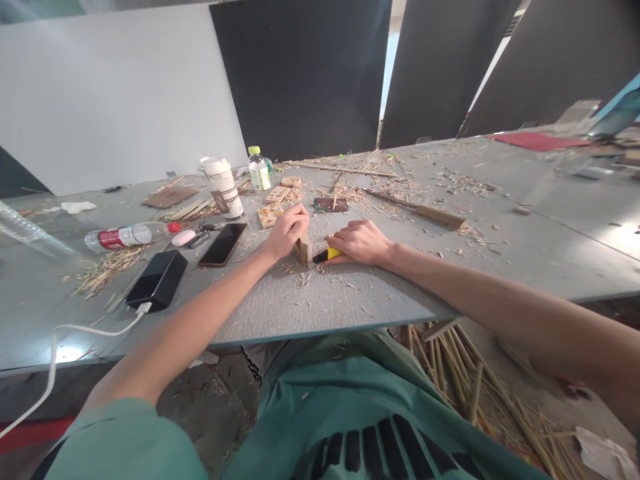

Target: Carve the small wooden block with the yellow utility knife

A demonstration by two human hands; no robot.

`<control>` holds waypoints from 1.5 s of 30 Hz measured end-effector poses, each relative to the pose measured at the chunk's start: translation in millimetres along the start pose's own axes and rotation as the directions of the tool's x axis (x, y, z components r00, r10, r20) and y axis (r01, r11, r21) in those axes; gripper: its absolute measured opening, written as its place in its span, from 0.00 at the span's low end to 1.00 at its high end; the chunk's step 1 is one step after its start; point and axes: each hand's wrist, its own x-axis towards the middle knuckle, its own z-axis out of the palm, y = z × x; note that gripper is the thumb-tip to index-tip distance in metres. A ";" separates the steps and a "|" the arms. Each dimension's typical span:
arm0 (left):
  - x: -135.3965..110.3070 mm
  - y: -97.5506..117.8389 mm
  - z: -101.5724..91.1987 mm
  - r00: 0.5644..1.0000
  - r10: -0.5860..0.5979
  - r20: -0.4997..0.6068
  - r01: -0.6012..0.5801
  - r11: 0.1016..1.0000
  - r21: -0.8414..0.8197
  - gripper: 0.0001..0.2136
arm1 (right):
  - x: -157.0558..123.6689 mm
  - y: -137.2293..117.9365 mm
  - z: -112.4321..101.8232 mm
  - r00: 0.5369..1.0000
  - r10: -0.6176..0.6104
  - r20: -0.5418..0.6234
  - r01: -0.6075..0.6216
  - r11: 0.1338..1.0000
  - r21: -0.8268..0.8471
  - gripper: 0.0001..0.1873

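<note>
Wood block (303, 249), small, stiff and probably light, stands just right of the phone (223, 244); your left hand (287, 231) curls over its top, your right hand (361, 242) closes on a yellow-handled knife (327, 254) beside it. Grip its flat sides.

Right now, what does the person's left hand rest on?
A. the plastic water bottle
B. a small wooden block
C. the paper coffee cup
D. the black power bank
B: the left hand lies over the small wooden block on the table, while the cup, power bank and bottle lie apart, farther to the left.
</note>
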 end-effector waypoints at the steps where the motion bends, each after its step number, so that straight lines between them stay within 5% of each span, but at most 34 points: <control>1: -0.2 -0.1 -0.5 1.000 0.001 0.002 -0.001 1.000 -0.001 0.20 | -0.7 -0.7 -0.7 1.000 -0.001 -0.008 0.001 1.000 -0.007 0.42; 10: -1.6 -2.2 -1.1 1.000 0.003 0.005 -0.003 1.000 0.003 0.21 | -4.1 -2.0 -0.8 0.977 0.183 -0.111 -0.186 0.982 -0.018 0.39; 20: -0.2 -0.9 1.5 1.000 0.008 -0.005 -0.008 1.000 -0.004 0.20 | 0.0 1.0 1.7 0.999 0.011 0.030 -0.011 1.000 0.009 0.44; 36: -1.7 -0.9 2.2 1.000 0.019 -0.020 -0.019 1.000 -0.015 0.21 | -3.7 -3.1 0.1 0.970 0.192 -0.146 -0.198 0.980 -0.027 0.35; 45: -0.2 -0.8 4.7 0.999 0.035 -0.035 -0.035 0.999 -0.015 0.20 | -1.3 3.9 1.8 1.000 -0.008 -0.017 0.009 1.000 0.020 0.42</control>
